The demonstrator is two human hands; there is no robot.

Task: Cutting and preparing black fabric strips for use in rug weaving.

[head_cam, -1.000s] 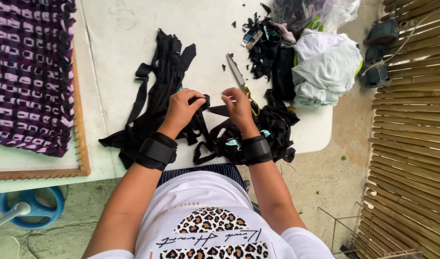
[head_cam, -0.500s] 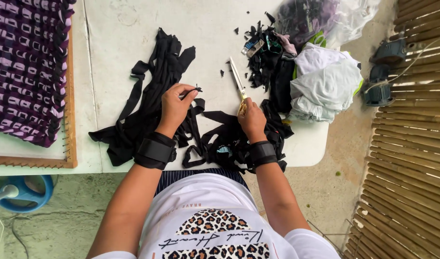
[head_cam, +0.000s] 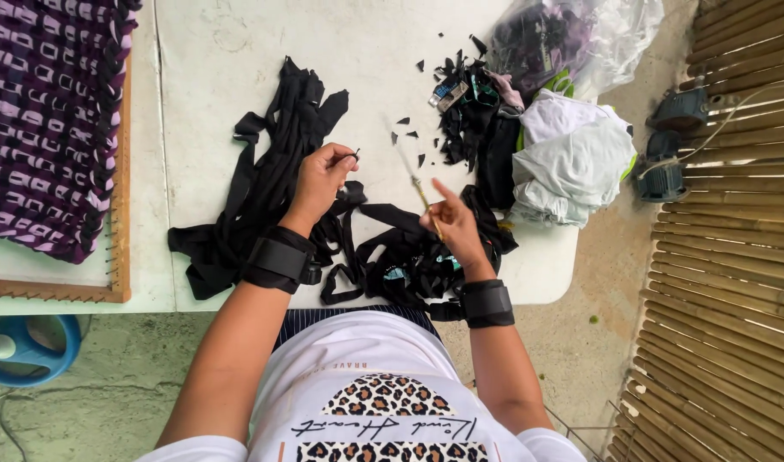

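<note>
Scissors (head_cam: pixel 416 190) in right hand (head_cam: pixel 450 224), long axis pointing up-left.

An outdoor home craft spot: a white folding table (head_cam: pixel 238 51) stands on bare concrete ground (head_cam: pixel 135 376) beside a bamboo fence (head_cam: pixel 734 257), with a wooden weaving frame (head_cam: pixel 118 171) carrying a purple woven mat (head_cam: pixel 41 111), and black fabric strips (head_cam: pixel 272 171).
</note>
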